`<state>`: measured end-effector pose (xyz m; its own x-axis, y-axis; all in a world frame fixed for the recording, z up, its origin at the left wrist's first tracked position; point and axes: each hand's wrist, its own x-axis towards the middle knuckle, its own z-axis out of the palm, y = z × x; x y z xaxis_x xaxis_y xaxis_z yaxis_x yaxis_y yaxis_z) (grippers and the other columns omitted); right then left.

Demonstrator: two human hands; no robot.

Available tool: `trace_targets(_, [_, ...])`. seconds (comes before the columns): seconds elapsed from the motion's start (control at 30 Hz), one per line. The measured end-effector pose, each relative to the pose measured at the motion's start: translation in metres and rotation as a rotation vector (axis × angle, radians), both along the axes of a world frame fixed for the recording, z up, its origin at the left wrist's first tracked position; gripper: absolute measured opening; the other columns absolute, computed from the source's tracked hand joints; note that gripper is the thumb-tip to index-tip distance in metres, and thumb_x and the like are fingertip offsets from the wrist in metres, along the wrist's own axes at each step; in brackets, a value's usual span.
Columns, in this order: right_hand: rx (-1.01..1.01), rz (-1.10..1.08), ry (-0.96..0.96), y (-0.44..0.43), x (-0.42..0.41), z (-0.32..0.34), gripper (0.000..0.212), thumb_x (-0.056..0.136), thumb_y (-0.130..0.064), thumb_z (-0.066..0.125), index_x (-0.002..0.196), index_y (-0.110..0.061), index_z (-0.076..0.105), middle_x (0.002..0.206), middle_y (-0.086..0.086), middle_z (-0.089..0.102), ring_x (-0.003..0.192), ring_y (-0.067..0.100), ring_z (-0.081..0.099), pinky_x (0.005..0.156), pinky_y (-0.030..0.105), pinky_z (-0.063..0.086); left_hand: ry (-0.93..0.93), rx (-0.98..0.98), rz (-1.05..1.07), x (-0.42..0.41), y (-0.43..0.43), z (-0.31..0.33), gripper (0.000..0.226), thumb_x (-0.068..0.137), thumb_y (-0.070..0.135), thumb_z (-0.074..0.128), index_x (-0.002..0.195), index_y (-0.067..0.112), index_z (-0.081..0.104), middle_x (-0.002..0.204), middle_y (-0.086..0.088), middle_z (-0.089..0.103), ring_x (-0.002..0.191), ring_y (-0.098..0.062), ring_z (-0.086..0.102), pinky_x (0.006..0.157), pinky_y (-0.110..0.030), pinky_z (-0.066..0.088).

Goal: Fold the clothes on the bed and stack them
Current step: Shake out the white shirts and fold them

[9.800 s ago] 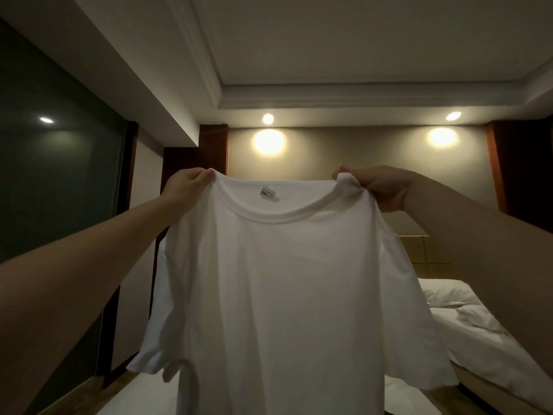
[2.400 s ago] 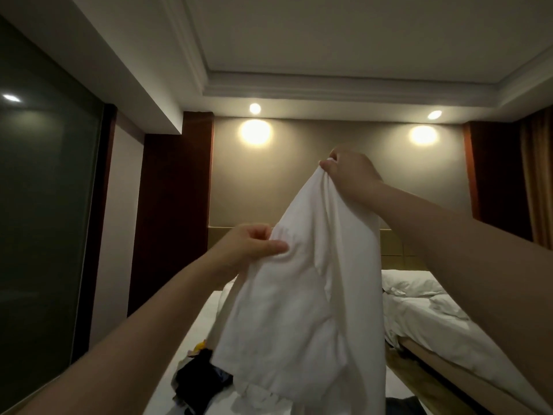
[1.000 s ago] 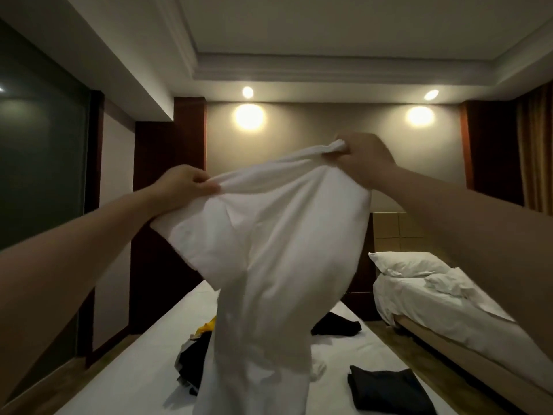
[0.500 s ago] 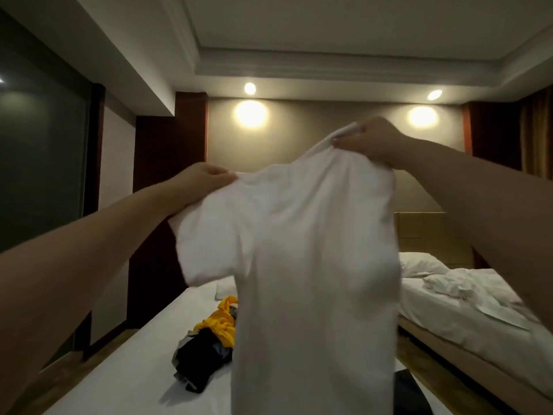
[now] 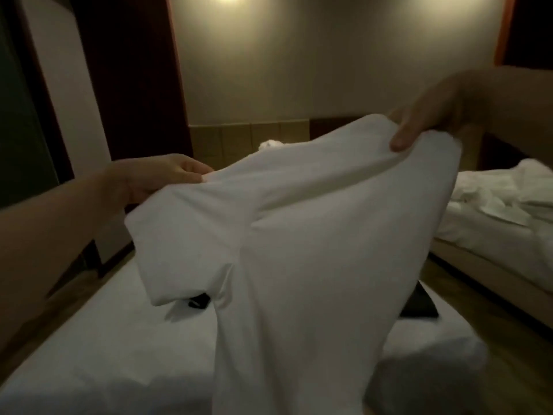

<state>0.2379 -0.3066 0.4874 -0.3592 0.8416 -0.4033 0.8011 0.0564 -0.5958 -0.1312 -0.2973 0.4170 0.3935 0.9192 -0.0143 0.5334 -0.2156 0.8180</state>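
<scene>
A white T-shirt (image 5: 299, 250) hangs in front of me over the bed (image 5: 104, 354), billowing, its lower part reaching down toward the white sheet. My left hand (image 5: 161, 178) pinches the shirt at one shoulder on the left. My right hand (image 5: 431, 115) grips the other shoulder, higher up on the right, fingers curled over the cloth. A folded dark garment (image 5: 419, 307) lies on the bed at the right, partly hidden by the shirt. A small dark piece of another garment (image 5: 199, 301) shows under the shirt's sleeve.
A second bed (image 5: 493, 223) with rumpled white bedding stands to the right across a narrow wooden floor gap (image 5: 478, 295). A headboard (image 5: 248, 139) and wall are ahead. A dark glass panel (image 5: 27, 130) and wooden floor run along the left.
Both hands have come down with the shirt toward the bed and my view has tilted down. The shirt now covers the pile of yellow and dark clothes.
</scene>
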Motion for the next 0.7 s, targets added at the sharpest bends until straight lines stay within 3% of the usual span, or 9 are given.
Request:
trace_targets(0.07, [0.053, -0.065, -0.109, 0.033, -0.009, -0.01, 0.097, 0.007, -0.035, 0.096, 0.096, -0.009, 0.067, 0.096, 0.014, 0.072, 0.084, 0.028, 0.071, 0.082, 0.051, 0.053, 0.133, -0.051, 0.033, 0.001, 0.033, -0.015, 0.043, 0.056, 0.038, 0.083, 0.09, 0.013, 0.073, 0.089, -0.007, 0.072, 0.075, -0.016, 0.069, 0.061, -0.025, 0.055])
trace_targets(0.13, [0.198, -0.152, -0.219, 0.077, -0.021, -0.023, 0.082, 0.036, -0.04, 0.094, 0.105, -0.006, 0.064, 0.106, 0.013, 0.07, 0.097, 0.03, 0.067, 0.092, 0.049, 0.05, 0.319, 0.077, 0.17, 0.009, 0.084, -0.033, 0.022, 0.072, 0.031, 0.076, 0.087, 0.015, 0.071, 0.09, -0.008, 0.07, 0.078, -0.016, 0.066, 0.066, -0.023, 0.052])
trace_targets(0.2, [0.551, -0.265, -0.236, 0.134, -0.028, -0.036, 0.054, 0.073, -0.038, 0.077, 0.112, -0.004, 0.061, 0.112, 0.014, 0.065, 0.101, 0.031, 0.063, 0.087, 0.038, 0.051, 0.522, 0.335, 0.381, 0.02, 0.145, -0.04, 0.014, 0.079, 0.032, 0.072, 0.083, 0.018, 0.069, 0.092, -0.006, 0.067, 0.083, -0.017, 0.061, 0.069, -0.025, 0.045])
trace_targets(0.23, [0.719, -0.317, -0.203, 0.161, -0.03, -0.035, 0.043, 0.082, -0.036, 0.069, 0.111, -0.005, 0.062, 0.111, 0.014, 0.065, 0.1, 0.031, 0.061, 0.08, 0.033, 0.048, 0.555, 0.444, 0.471, 0.026, 0.172, -0.035, 0.016, 0.08, 0.034, 0.071, 0.083, 0.018, 0.067, 0.094, -0.006, 0.067, 0.086, -0.019, 0.06, 0.069, -0.025, 0.043])
trace_targets(0.33, [0.981, -0.445, -0.008, 0.219, -0.043, 0.004, 0.032, 0.09, -0.033, 0.058, 0.11, -0.009, 0.066, 0.113, 0.013, 0.065, 0.095, 0.029, 0.059, 0.071, 0.029, 0.039, 0.48, 0.672, 0.668, 0.033, 0.235, 0.018, 0.016, 0.087, 0.035, 0.061, 0.08, 0.021, 0.062, 0.091, -0.004, 0.065, 0.083, -0.022, 0.059, 0.067, -0.028, 0.044])
trace_targets(0.5, [1.326, -0.58, 0.176, 0.271, -0.047, 0.126, 0.039, 0.091, -0.036, 0.057, 0.113, -0.005, 0.064, 0.117, 0.017, 0.064, 0.105, 0.033, 0.059, 0.074, 0.03, 0.038, -0.02, 1.006, 0.695, 0.037, 0.294, 0.155, 0.016, 0.093, 0.02, 0.048, 0.085, 0.009, 0.057, 0.088, -0.017, 0.062, 0.083, -0.034, 0.062, 0.075, -0.046, 0.053])
trace_targets(0.6, [1.381, -0.581, 0.334, 0.286, -0.052, 0.156, 0.037, 0.09, -0.033, 0.059, 0.115, -0.006, 0.063, 0.114, 0.014, 0.065, 0.103, 0.029, 0.061, 0.078, 0.03, 0.044, 0.002, 1.112, 0.702, 0.036, 0.307, 0.192, 0.017, 0.096, 0.018, 0.042, 0.094, 0.006, 0.054, 0.095, -0.018, 0.059, 0.09, -0.034, 0.059, 0.077, -0.041, 0.048])
trace_targets(0.7, [1.301, -0.522, 0.439, 0.288, -0.055, 0.142, 0.039, 0.09, -0.029, 0.061, 0.122, -0.008, 0.06, 0.117, 0.013, 0.063, 0.106, 0.027, 0.059, 0.08, 0.028, 0.044, -0.007, 1.141, 0.686, 0.03, 0.3, 0.181, 0.022, 0.098, 0.019, 0.04, 0.1, 0.003, 0.054, 0.101, -0.018, 0.057, 0.091, -0.03, 0.054, 0.077, -0.039, 0.044])
